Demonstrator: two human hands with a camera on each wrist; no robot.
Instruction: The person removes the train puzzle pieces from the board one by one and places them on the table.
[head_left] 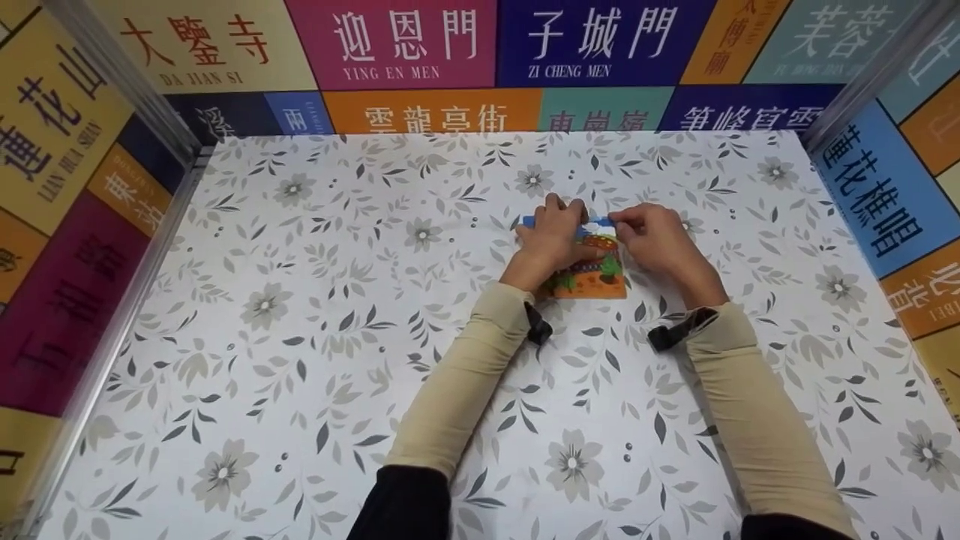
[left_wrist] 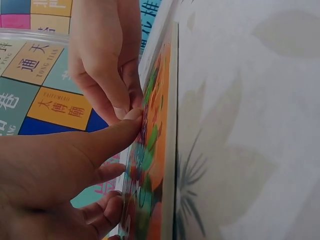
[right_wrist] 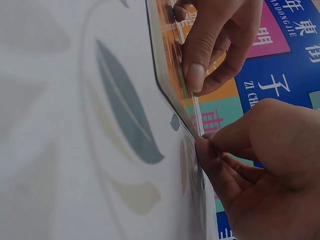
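Note:
A small, flat, square picture board (head_left: 592, 286) lies on the patterned table, with blue at the top, orange at the bottom and green plants. My left hand (head_left: 553, 236) spreads over its left and upper part, covering much of the picture. In the left wrist view, that thumb (left_wrist: 112, 140) reaches out over the board's colourful face (left_wrist: 162, 125). At the upper right corner, my right hand (head_left: 660, 238) pinches with thumb and forefinger. The right wrist view has these fingertips (right_wrist: 205, 147) right at the board's edge; the pinched bit is mostly hidden by them.
The white table (head_left: 300, 420) carries a grey leaf and flower print. Panels with large Chinese lettering (head_left: 409, 41) stand along its back and both sides. Black straps (head_left: 538, 326) sit on both wrists, over beige sleeves (head_left: 469, 375).

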